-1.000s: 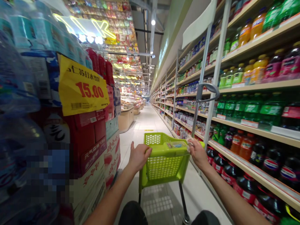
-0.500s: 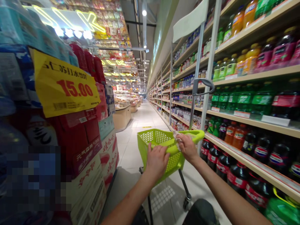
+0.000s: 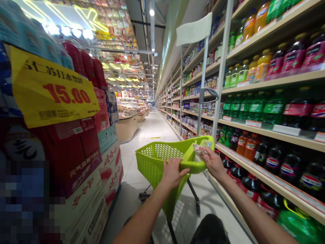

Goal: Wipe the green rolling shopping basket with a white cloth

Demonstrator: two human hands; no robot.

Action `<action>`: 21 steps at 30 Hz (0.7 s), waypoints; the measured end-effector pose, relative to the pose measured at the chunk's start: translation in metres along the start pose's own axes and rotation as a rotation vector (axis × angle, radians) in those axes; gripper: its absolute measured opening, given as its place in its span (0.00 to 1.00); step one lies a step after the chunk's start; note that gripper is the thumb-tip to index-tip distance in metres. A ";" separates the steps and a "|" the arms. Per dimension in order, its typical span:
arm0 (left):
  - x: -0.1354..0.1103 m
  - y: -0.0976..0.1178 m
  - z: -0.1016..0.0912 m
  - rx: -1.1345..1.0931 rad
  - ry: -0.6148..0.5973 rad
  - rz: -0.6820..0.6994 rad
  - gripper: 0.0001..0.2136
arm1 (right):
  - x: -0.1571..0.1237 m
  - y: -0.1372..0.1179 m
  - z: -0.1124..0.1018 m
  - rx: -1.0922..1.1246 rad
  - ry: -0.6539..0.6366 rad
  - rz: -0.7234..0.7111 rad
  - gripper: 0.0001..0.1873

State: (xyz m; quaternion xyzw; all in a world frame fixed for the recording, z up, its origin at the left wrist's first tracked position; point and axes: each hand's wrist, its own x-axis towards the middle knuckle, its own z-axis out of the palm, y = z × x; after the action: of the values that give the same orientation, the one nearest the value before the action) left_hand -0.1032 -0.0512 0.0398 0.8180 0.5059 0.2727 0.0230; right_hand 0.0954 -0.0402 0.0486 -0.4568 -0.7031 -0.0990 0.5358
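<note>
A lime-green shopping cart (image 3: 149,164) with perforated basket walls stands in front of me, turned at an angle. My left hand (image 3: 174,173) grips its near rim beside the handle, fingers over the edge. On the right side, my right hand (image 3: 212,161) is closed on a crumpled whitish cloth (image 3: 198,149), pressed against the cart's handle section. Whether it is cloth or tissue, I cannot tell. A small clear panel with a label (image 3: 207,144) sits on the handle behind the cloth. My right fingertips are partly hidden by the cloth.
Shelves of drink bottles (image 3: 256,106) line the right, with a metal pole bearing a blank white sign (image 3: 194,30) beside the cart. Stacked drink cartons (image 3: 73,149) under a yellow price sign (image 3: 54,89) stand close on the left. A tiled aisle (image 3: 149,125) runs ahead past wooden display bins (image 3: 127,127).
The cart has swung round, its basket's far end moving left. Both hands have stayed with it, and the cloth is now farther toward the right end of the handle. My view has shifted slightly right.
</note>
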 end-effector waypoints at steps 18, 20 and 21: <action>0.002 -0.017 0.021 0.098 0.004 -0.173 0.28 | -0.016 -0.022 0.006 -0.270 0.032 -0.110 0.16; 0.000 -0.006 0.023 0.100 0.012 -0.200 0.29 | -0.016 -0.027 0.007 -0.362 -0.038 -0.186 0.16; -0.002 -0.004 0.024 0.099 0.003 -0.192 0.30 | -0.017 -0.025 0.004 -0.402 -0.058 -0.212 0.16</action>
State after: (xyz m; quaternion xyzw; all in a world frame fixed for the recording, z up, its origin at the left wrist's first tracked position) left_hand -0.0961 -0.0446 0.0175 0.7654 0.5950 0.2450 0.0079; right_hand 0.0740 -0.0612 0.0415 -0.4804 -0.7285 -0.2797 0.4004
